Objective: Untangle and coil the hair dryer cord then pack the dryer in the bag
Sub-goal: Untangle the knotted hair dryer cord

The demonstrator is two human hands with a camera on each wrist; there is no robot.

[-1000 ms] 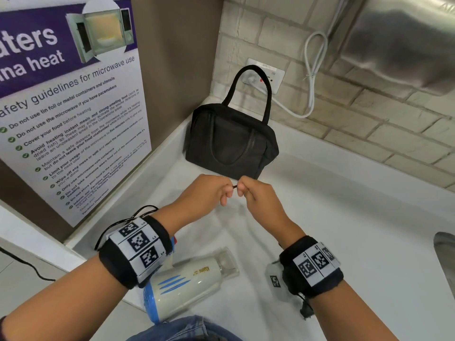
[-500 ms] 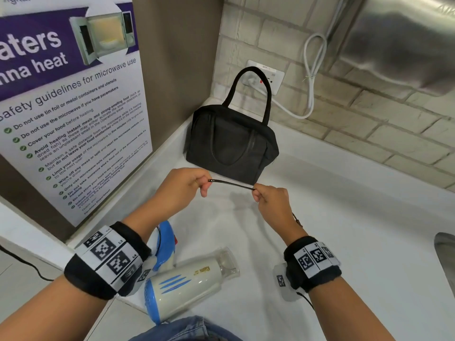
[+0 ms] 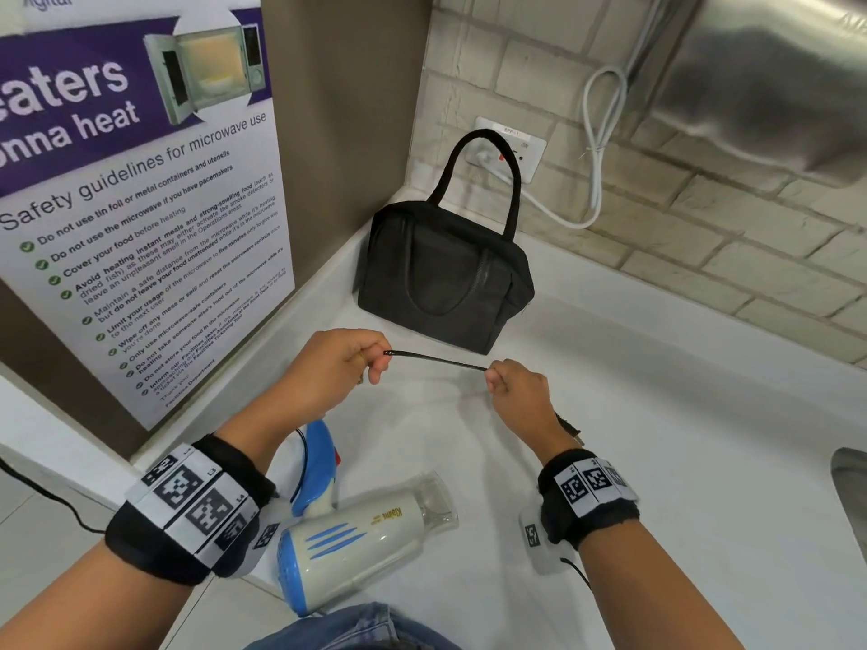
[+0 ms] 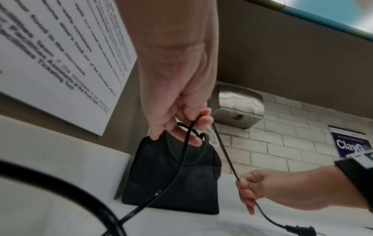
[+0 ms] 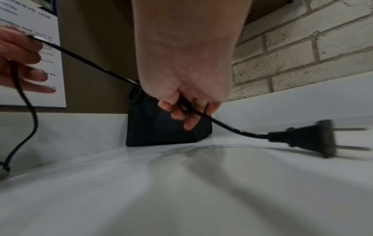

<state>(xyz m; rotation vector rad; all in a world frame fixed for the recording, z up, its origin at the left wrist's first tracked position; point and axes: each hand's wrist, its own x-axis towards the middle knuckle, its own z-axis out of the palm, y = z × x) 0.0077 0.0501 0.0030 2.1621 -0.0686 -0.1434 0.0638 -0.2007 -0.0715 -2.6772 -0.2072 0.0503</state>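
A cream and blue hair dryer (image 3: 356,537) lies on the white counter (image 3: 680,462) near its front edge. Its thin black cord (image 3: 436,360) is stretched taut between my two hands above the counter. My left hand (image 3: 347,363) pinches one end of that span, my right hand (image 3: 516,391) the other. In the right wrist view the cord (image 5: 95,67) runs through my curled fingers to the two-pin plug (image 5: 306,138), which hangs just above the counter. In the left wrist view the cord (image 4: 181,159) drops from my left hand (image 4: 181,121). A black handled bag (image 3: 445,274) stands zipped in the corner behind.
A microwave safety poster (image 3: 136,194) covers the left wall. A wall socket (image 3: 511,147) with a white cable (image 3: 596,152) sits behind the bag. A steel hand dryer (image 3: 769,77) hangs at the upper right. A sink edge (image 3: 849,490) shows at the right.
My hands were close together a second ago. They have drawn apart, the left moving left, and the stretch of cord between them has grown longer and taut.
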